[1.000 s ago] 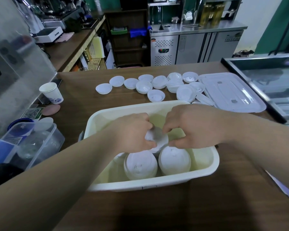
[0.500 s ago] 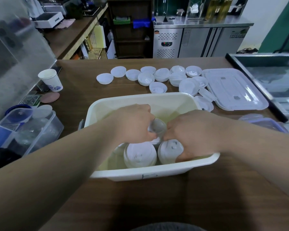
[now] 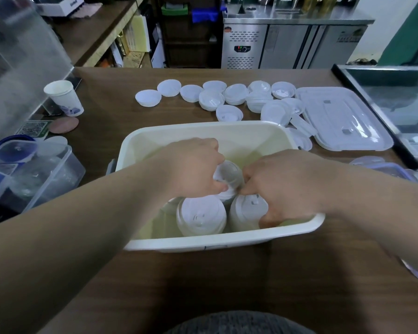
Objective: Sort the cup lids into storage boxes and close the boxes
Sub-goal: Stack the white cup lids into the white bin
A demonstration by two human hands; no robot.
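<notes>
A cream storage box [image 3: 179, 131] stands in front of me on the wooden counter. Inside it, near the front wall, stand two stacks of white cup lids [image 3: 200, 218] side by side. Behind them a third stack of lids [image 3: 227, 173] is held between both hands. My left hand [image 3: 191, 167] grips it from the left with curled fingers. My right hand [image 3: 282, 186] grips it from the right, its fingers reaching down beside the right front stack. Several loose white lids [image 3: 234, 94] lie in a row on the counter beyond the box. The box's clear lid [image 3: 343, 116] lies at the right.
A paper cup [image 3: 64, 97] stands at the left near a clear partition. A clear container [image 3: 34, 169] with a blue lid sits at the left edge. Another blue-rimmed container [image 3: 381, 166] and a glass display case [image 3: 396, 97] are at the right.
Both hands have lowered the lid stack deeper into the box, behind the two front stacks. The view has tilted down and moved closer.
</notes>
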